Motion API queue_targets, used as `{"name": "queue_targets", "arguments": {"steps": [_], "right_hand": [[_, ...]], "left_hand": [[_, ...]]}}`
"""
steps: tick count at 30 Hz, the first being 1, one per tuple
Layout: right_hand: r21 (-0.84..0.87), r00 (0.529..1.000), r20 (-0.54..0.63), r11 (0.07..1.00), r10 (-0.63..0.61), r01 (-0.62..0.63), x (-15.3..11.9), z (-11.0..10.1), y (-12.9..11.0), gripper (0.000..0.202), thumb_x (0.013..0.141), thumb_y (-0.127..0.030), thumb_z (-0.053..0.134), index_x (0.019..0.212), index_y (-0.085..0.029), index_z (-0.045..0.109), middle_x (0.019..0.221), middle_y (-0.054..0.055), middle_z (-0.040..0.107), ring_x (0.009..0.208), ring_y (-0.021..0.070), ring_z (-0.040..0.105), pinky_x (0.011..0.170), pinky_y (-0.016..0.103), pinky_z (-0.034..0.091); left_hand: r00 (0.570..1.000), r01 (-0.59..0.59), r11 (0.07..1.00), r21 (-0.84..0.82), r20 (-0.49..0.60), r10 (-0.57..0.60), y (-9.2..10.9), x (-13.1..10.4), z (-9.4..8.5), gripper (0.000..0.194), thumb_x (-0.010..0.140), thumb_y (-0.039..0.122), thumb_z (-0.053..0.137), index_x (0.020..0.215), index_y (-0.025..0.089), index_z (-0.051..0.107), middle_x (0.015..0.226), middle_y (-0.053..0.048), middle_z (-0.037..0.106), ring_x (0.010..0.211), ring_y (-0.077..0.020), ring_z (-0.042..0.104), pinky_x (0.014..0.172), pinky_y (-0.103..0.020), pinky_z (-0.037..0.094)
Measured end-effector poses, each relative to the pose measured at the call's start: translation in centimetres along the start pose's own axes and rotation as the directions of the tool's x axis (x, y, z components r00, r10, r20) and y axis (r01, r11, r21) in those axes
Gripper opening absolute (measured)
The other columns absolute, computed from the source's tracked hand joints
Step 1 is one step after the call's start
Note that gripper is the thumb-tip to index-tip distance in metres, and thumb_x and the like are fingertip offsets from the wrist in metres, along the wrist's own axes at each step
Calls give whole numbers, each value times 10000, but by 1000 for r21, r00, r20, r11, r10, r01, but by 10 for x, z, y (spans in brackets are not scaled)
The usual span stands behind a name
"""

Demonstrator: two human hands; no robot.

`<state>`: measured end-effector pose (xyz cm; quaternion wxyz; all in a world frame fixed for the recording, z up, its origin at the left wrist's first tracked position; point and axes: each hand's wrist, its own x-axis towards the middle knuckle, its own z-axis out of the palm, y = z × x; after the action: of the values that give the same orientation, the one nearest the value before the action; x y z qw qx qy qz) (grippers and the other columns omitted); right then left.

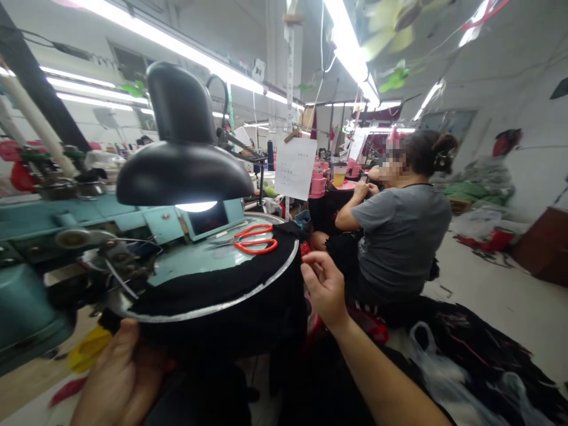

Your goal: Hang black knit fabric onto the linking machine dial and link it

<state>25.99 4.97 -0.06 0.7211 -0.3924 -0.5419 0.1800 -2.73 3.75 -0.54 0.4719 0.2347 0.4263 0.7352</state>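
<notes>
Black fabric (266,307) hangs over the round metal rim (248,296) of a linking machine, and part of it lies on the plate inside. At the near left of the rim, my left hand (118,376) has its thumb up against the fabric's edge. Its fingers go under the cloth and are partly hidden. My right hand (326,290) is raised just off the right side of the rim, thumb and forefinger close together in a loose pinch. Whatever is between them is too small to make out. Red-handled scissors (257,241) rest on the plate.
A black lamp (184,154) hangs low over the plate. The teal machine body (164,225) extends left. A paper sheet (296,168) hangs behind the rim. To the right sits a co-worker in a grey shirt (399,236). Dark cloth and plastic bags (439,361) lie at lower right.
</notes>
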Motion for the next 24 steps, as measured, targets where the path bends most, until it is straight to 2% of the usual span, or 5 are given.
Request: {"name": "queue_targets", "arguments": {"steps": [2,5,11,17,24], "right_hand": [[-158,944,251,953,-214,258,48,10,-15,109,881,-261,633,939,-217,713,980,54,699,1009,220,625,987,361,452],[-286,733,671,874,-109,392,110,38,-25,307,847,-279,671,1141,-199,710,1177,81,705,1152,254,597,1041,383,407],[-266,457,889,850,34,455,163,68,-11,224,644,-96,755,830,-211,804,774,-12,768,696,170,665,681,243,457],[-245,378,925,803,26,543,169,68,-7,324,635,6,644,783,-229,809,746,-21,768,651,153,643,648,239,433],[-252,426,905,786,-15,564,159,95,-10,308,747,-65,663,975,-220,801,1034,40,785,953,239,702,875,322,481]], "left_hand": [[999,-25,999,-26,28,26,-3,2,-3,586,543,523,911,1049,274,752,1092,20,776,1127,-235,656,761,-210,626],[999,-36,998,-55,-4,36,-6,3,-7,563,534,477,929,1027,267,758,1060,36,779,926,-180,701,706,-187,625],[998,33,998,-59,-55,-36,2,-2,-11,542,389,414,979,845,217,762,866,21,776,656,-157,680,576,-197,613],[995,79,997,-14,-64,-80,3,2,-19,547,320,409,983,765,211,734,746,10,757,560,-187,658,437,-228,565],[998,45,998,-32,-44,-47,2,0,-9,537,382,452,968,839,262,760,857,21,785,663,-196,688,523,-212,604]]}}
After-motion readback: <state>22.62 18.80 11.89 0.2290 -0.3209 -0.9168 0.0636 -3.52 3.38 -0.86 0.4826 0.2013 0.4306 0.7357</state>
